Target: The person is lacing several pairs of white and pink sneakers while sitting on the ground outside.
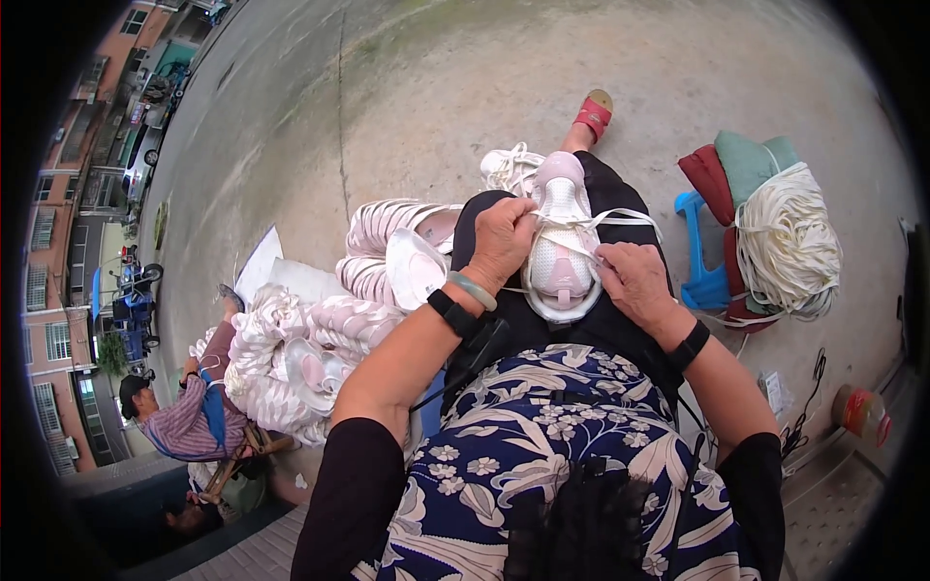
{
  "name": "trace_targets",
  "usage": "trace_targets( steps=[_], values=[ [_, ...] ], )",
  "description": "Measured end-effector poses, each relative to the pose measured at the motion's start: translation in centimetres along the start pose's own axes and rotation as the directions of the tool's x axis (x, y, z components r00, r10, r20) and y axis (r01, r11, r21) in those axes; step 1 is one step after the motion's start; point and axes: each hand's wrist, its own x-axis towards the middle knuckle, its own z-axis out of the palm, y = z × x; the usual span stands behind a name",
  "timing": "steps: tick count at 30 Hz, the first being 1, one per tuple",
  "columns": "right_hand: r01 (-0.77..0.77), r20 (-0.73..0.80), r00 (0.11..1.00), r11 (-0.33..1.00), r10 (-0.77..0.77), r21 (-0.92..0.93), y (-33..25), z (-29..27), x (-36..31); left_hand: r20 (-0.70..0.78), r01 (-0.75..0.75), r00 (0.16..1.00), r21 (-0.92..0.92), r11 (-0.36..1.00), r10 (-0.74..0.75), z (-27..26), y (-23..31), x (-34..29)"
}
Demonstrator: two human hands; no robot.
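Observation:
A white and pale pink shoe upper [560, 257] without a visible sole lies across my lap, its rounded toe pointing away from me. White shoelace [628, 217] crosses its middle, with a loop reaching out over my right thigh. My left hand [500, 238] pinches the lace at the upper's left side. At the right side, my right hand [639, 283] is closed, thumb and fingertips together on the lace beside the upper's edge; its exact grip is partly hidden. Another laced upper [511, 168] sits beyond my left knee.
To my left are nested shoe uppers [373, 263] and a large heap of uppers [291, 363]. At right, a bundle of white laces [790, 237] rests by folded cloth [751, 165] and a blue plastic stool [707, 261]. A person [199, 416] sits far left; a jar [860, 414] lies right.

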Motion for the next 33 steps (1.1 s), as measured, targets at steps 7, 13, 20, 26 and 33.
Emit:
trace_targets(
  steps=[7, 13, 20, 26, 33],
  values=[
    [-0.090, 0.044, 0.996, 0.981, 0.083, 0.173, 0.5, 0.2, 0.0, 0.435, 0.482, 0.859, -0.512, 0.711, -0.270, -0.4, -0.4, 1.3],
    [-0.092, 0.041, 0.996, 0.977, 0.085, 0.190, 0.4, 0.1, 0.1, 0.522, 0.317, 0.821, -0.082, 0.945, -0.230, -1.4, -0.1, 1.6],
    [-0.171, 0.133, 0.981, 0.950, 0.140, 0.262, -0.4, -0.5, 0.5, 0.279, 0.264, 0.930, -0.063, 0.962, -0.237, -0.6, -0.7, 0.3],
    [-0.148, 0.082, 0.988, 0.956, 0.131, 0.255, -0.4, 0.0, 0.5, 0.171, 0.097, 0.979, 0.085, 0.992, -0.111, 0.0, -0.2, -0.3],
    [0.010, -0.106, 0.994, 0.998, -0.002, 0.070, 0.1, -2.1, -0.4, 0.098, 0.214, 0.972, 0.006, 0.977, -0.214, 0.7, 0.1, -0.4]
  ],
)
